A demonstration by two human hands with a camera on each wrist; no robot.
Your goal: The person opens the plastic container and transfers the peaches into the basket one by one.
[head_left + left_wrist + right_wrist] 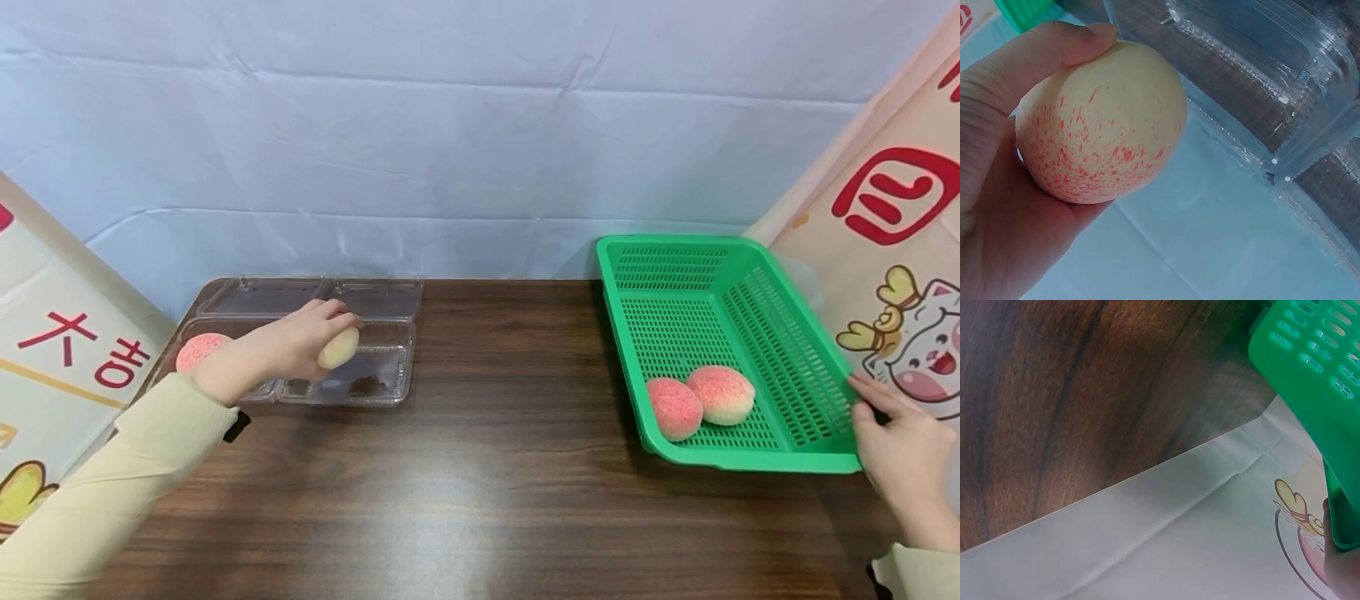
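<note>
My left hand (311,333) grips a pale yellow peach (340,348) above the right side of a clear plastic divided tray (408,367). In the left wrist view, thumb and fingers wrap round that peach (1104,125), whose skin carries red speckles. A pinker peach (201,352) sits in the tray's left part, partly behind my forearm. On the right, my right hand (903,442) holds the near right corner of a green plastic basket (750,460). Two pink peaches, one rounder (675,408) and one longer (722,395), lie against each other inside it.
The dark wooden table (495,467) spans the space between tray and basket. A pale blue cloth (480,150) hangs along the back. Printed cloths with red characters stand at the left (75,350) and right (892,250).
</note>
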